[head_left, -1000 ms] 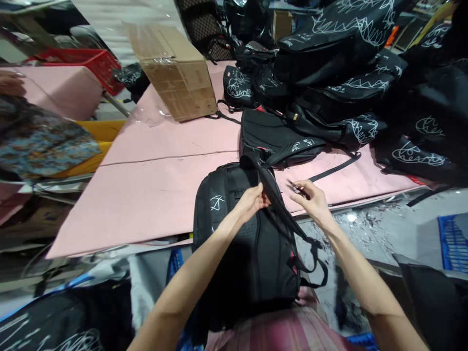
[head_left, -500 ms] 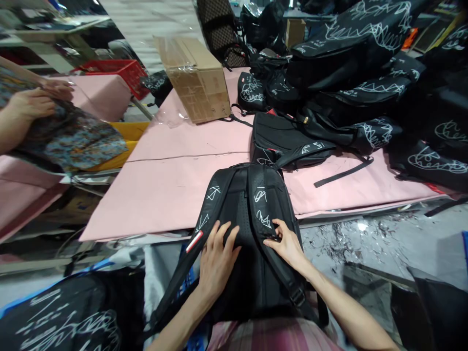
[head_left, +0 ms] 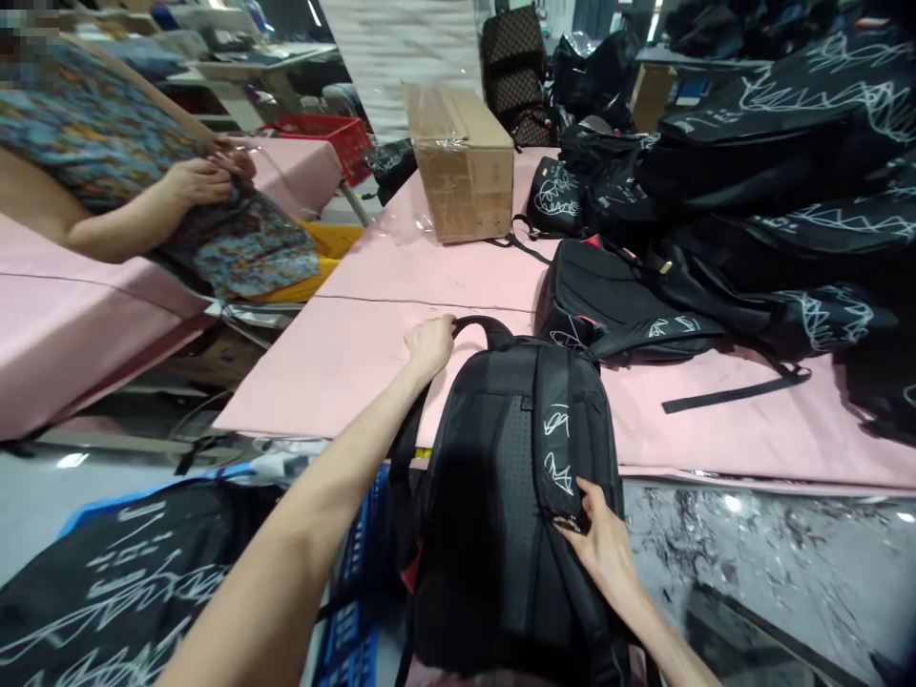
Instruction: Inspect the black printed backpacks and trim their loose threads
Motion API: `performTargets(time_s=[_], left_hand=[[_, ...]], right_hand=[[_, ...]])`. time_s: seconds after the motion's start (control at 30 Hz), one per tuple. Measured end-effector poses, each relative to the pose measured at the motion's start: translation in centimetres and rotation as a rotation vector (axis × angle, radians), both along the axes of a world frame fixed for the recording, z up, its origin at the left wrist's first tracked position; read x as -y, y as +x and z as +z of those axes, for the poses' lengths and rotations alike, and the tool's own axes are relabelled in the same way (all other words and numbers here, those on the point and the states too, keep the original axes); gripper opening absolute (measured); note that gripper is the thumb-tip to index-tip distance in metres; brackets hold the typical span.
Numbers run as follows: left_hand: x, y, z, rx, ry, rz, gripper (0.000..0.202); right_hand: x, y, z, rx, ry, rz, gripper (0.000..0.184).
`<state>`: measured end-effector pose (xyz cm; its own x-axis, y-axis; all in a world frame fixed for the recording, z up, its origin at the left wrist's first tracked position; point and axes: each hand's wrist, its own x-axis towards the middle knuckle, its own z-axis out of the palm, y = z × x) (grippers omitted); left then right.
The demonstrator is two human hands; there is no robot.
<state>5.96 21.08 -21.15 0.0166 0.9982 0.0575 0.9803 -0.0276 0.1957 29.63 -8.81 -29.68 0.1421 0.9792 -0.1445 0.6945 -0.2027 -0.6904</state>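
Note:
A black backpack point(head_left: 487, 458) stands upright with its back panel facing me, at the near edge of the pink table. My left hand point(head_left: 431, 345) is closed around the backpack's left shoulder strap, near its top, and holds it out to the left, off the panel. White scribbles mark the right shoulder strap point(head_left: 554, 429), which lies along the panel. At the lower end of that strap's padding, my right hand point(head_left: 599, 539) pinches its edge between thumb and fingers. Something small, dark and shiny shows by those fingertips; I cannot make it out.
Another black backpack point(head_left: 608, 296) lies beyond, before a heap of scribbled black bags point(head_left: 744, 162). A cardboard box point(head_left: 465, 172) stands on the pink table point(head_left: 343, 353). At left, a person's hand point(head_left: 200, 181) holds patterned fabric. A scribbled black bag point(head_left: 135, 572) sits lower left.
My left hand has moved from the middle of the back panel up to the left shoulder strap, pulling it outward. My right hand stays at the right strap. The view has shifted left.

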Motion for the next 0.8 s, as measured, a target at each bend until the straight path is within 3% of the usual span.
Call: performTargets(time_s=[0.13,0.23,0.3,0.37,0.6,0.8], left_hand=[[-1.4,-2.1,0.9,0.094,-0.05,0.062,0.029],[-1.7,-3.1,1.1,0.585,-0.296,0.207,0.027],[-1.5,-3.1,0.7,0.943,-0.441,0.232,0.026],[-1.2,-2.8,-0.1,1.113,-0.457,0.231,0.025],[-0.4,-2.1,-2.6,1.343,-0.424,0.289,0.025],[0.1,-2.0,-2.2,1.349,-0.41,0.302,0.023]], right_hand=[[-0.1,0.0,-0.4,0.002,-0.005,-0.012,0.049],[-0.3,0.0,-0.6,0.026,-0.001,-0.018,0.051],[-0.4,0.0,-0.8,0.044,-0.004,-0.019,0.053],[-0.5,-0.1,-0.8,0.056,-0.002,-0.025,0.054],[-0.6,-0.7,-0.4,0.055,0.019,-0.066,0.062],[-0.5,-1.0,-0.3,0.1,0.018,-0.099,0.067]])
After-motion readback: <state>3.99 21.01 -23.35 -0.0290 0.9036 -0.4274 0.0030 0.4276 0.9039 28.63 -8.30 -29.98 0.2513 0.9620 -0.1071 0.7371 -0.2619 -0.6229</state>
